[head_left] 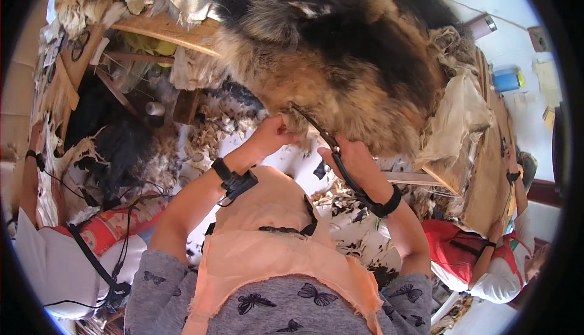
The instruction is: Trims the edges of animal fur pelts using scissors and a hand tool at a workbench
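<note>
A large fur pelt [340, 49], black on top and tan at the edge, lies over a wooden table. My left hand [272, 134] pinches the pelt's near tan edge. My right hand [354, 162] is shut on dark scissors [313, 125], whose blades point up-left into the fur edge right beside my left fingers. Both wrists wear black bands. A peach apron [274, 238] hangs over my grey butterfly-print top.
Fur and hide scraps [207, 134] litter the floor below. A wooden board edge [164, 31] runs at the upper left. One person sits at the left [55, 256], another in red and white at the right [480, 256]. A blue roll [506, 81] lies at far right.
</note>
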### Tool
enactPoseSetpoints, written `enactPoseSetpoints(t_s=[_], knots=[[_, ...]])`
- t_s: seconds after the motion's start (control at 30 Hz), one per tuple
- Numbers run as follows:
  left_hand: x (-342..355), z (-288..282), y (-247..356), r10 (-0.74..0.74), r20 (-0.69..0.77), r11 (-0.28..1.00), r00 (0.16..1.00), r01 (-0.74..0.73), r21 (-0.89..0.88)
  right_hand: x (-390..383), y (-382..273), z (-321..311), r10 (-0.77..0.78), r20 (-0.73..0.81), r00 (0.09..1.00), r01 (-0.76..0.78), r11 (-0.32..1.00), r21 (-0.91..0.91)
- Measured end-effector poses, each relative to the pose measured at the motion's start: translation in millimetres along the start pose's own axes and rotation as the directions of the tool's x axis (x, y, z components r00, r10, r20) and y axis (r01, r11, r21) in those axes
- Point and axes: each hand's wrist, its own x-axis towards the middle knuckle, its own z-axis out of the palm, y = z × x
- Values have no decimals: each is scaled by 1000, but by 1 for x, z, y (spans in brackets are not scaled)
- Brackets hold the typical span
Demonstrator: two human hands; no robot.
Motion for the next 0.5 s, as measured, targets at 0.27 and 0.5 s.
enactPoseSetpoints(t_s=[0.27,0.5], knots=[[-20,-38,20,-119,-1,870,993,105,482,-13,-2,38,11,-164,986,9,993,118],[-25,-26,33,-140,183,911,973,54,408,-12,-29,70,196,-260,945,-78,912,403]])
